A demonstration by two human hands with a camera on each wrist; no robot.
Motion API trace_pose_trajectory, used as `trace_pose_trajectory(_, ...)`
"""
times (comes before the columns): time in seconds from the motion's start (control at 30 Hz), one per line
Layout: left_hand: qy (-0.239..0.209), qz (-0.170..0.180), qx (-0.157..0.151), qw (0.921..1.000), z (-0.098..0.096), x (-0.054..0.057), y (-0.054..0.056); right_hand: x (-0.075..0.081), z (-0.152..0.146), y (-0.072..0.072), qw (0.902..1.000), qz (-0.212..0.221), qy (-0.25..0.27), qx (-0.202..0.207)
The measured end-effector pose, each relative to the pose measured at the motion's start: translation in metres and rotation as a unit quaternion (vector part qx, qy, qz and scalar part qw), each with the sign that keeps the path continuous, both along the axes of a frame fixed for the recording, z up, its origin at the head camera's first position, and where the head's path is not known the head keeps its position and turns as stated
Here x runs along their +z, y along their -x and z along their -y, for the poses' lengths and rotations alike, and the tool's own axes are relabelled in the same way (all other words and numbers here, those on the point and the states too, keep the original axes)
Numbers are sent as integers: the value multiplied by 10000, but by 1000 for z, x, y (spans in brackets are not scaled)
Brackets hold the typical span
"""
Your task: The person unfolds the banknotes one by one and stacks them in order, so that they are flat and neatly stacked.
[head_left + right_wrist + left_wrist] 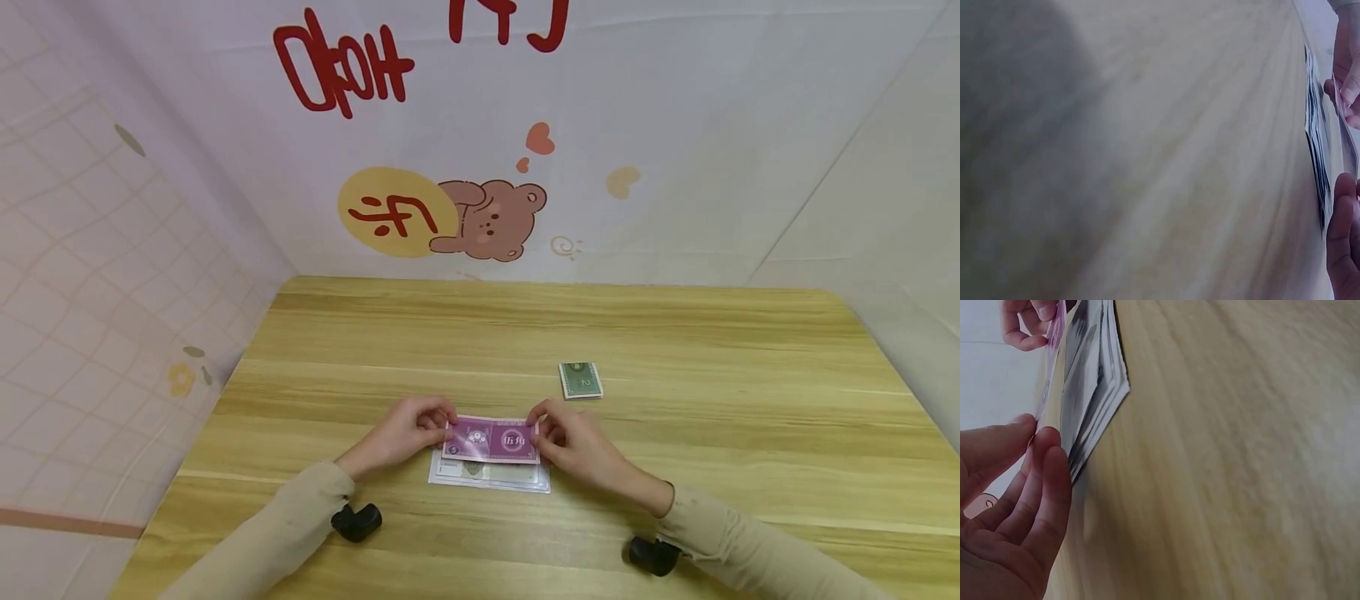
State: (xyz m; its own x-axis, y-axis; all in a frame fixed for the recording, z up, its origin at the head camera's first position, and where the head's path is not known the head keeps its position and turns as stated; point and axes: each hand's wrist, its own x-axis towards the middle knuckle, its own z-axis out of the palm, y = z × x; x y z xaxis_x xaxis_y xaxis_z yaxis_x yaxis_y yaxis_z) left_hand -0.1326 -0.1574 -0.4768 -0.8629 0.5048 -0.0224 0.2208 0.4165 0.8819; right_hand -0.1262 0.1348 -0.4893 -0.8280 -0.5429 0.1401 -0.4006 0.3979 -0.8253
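Note:
A purple banknote with a crease down its middle is stretched between both hands. My left hand pinches its left end between thumb and fingertips, and my right hand pinches the right end. Just beneath it lies a stack of clear sleeves with a pale note showing in the top one. In the left wrist view, a gap shows between the banknote and the layered sleeves. A folded green banknote lies on the table, beyond my right hand.
The wooden table runs back to a white cloth printed with a bear and red characters. Black wrist devices sit at both cuffs, close above the tabletop.

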Motion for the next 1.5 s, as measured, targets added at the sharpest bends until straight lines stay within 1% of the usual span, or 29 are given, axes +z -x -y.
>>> trace_pose_trajectory(0.1, 247, -124, -118, 9995, 3, 1, -2, 0, 2, -2, 9998, 10, -173, 40)
trace_pose_trajectory(0.2, 381, -325, -288, 9983, 5, 1, -4, 1, 4, -4, 9993, 0, -368, 75)
trace_pose_trajectory(0.37, 451, -629, -531, 9956, 6, 1, -6, 3, 6, -6, 9983, -160, -537, 145)
trace_pose_trajectory(0.47, 505, -684, -599, 9946, 6, 1, -6, 3, 8, -7, 9975, -241, -652, 126)
trace_pose_trajectory(0.67, 711, -684, -643, 9930, 5, -1, -6, -1, 9, -7, 9963, -293, -802, 89)
trace_pose_trajectory(0.97, 968, -692, -681, 9906, 3, 1, -5, -2, 11, -5, 9950, -396, -912, 92)
trace_pose_trajectory(1.2, 1005, -645, -686, 9905, 2, 1, -4, -1, 10, -4, 9953, -321, -902, 167)
trace_pose_trajectory(1.4, 1038, -637, -682, 9902, 0, 2, -3, -1, 11, -3, 9930, -502, -1039, 240)
trace_pose_trajectory(1.5, 1133, -625, -685, 9892, -1, 3, -2, -1, 11, -3, 9925, -516, -1074, 258)
